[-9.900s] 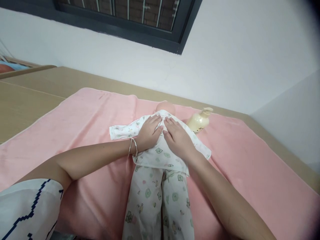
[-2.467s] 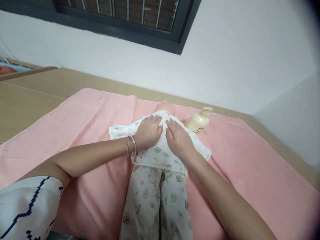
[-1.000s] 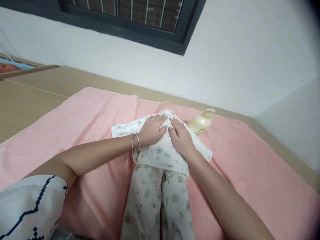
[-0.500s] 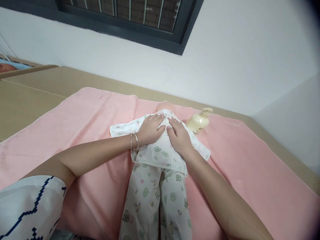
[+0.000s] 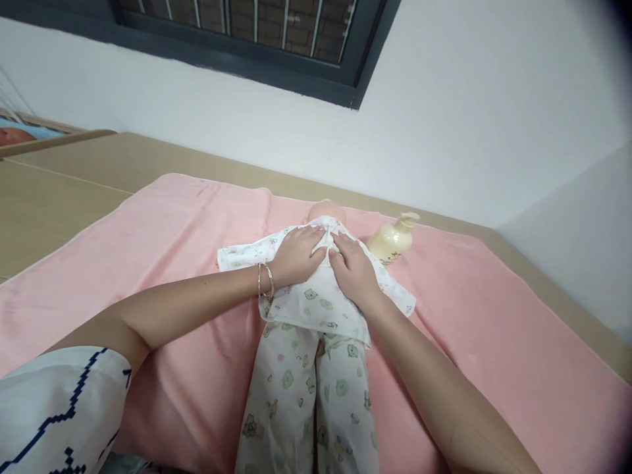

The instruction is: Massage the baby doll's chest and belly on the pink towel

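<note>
What looks like a baby doll lies stretched out, its round bare head (image 5: 326, 210) at the far end; whether it faces up or down I cannot tell. It wears a white patterned shirt (image 5: 316, 306) and matching trousers (image 5: 289, 388). My left hand (image 5: 297, 255) rests flat on the upper left of the shirt, two thin bangles (image 5: 265, 281) round its wrist. Flat on the upper right lies my right hand (image 5: 354, 266), fingers stretched toward the collar. Both hands are open, thumbs close together at the middle. The sleeves spread out to both sides.
Under the doll is a pink cloth (image 5: 474, 309) with soft folds, over a wooden surface (image 5: 64, 187). A cream pump bottle (image 5: 392, 240) leans or stands right of the doll's shoulder. Behind rise a white wall (image 5: 222, 118) and a dark-framed barred window (image 5: 296, 62).
</note>
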`<state>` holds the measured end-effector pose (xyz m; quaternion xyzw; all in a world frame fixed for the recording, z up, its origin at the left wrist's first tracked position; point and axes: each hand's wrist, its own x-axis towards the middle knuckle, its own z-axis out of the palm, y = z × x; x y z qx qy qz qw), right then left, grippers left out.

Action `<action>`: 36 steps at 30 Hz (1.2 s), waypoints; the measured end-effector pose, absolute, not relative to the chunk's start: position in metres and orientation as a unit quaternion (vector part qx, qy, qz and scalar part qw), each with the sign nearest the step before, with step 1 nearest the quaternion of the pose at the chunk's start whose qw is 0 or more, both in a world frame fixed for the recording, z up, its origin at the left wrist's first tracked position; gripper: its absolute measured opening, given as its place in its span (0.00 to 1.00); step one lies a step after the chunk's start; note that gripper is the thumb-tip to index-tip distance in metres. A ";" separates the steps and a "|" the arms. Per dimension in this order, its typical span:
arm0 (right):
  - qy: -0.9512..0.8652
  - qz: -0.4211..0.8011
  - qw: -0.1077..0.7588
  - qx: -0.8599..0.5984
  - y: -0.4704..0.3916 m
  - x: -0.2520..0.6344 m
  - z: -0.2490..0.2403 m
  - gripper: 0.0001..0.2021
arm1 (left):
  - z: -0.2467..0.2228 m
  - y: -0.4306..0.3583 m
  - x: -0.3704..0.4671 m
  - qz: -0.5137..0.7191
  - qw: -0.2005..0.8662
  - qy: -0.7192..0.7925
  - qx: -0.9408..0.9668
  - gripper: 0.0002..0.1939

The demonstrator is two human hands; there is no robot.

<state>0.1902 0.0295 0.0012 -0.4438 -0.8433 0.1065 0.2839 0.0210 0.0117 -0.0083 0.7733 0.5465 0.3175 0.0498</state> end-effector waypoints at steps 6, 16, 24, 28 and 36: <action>-0.844 0.104 0.284 -0.443 0.030 0.190 0.002 0.28 | -0.010 0.012 0.021 0.322 0.046 0.546 0.772 0.27; -0.862 0.114 0.254 -0.424 0.036 0.197 0.005 0.27 | -0.006 0.010 0.021 0.309 0.039 0.542 0.780 0.27; -0.871 0.088 0.241 -0.420 0.034 0.198 0.010 0.27 | -0.004 0.009 0.019 0.308 0.013 0.518 0.798 0.25; -0.862 0.053 0.251 -0.436 0.010 0.186 0.015 0.25 | -0.002 0.013 0.013 0.308 0.017 0.501 0.809 0.21; -0.861 0.120 0.268 -0.415 0.030 0.196 0.009 0.24 | 0.004 0.005 0.018 0.301 -0.002 0.504 0.809 0.18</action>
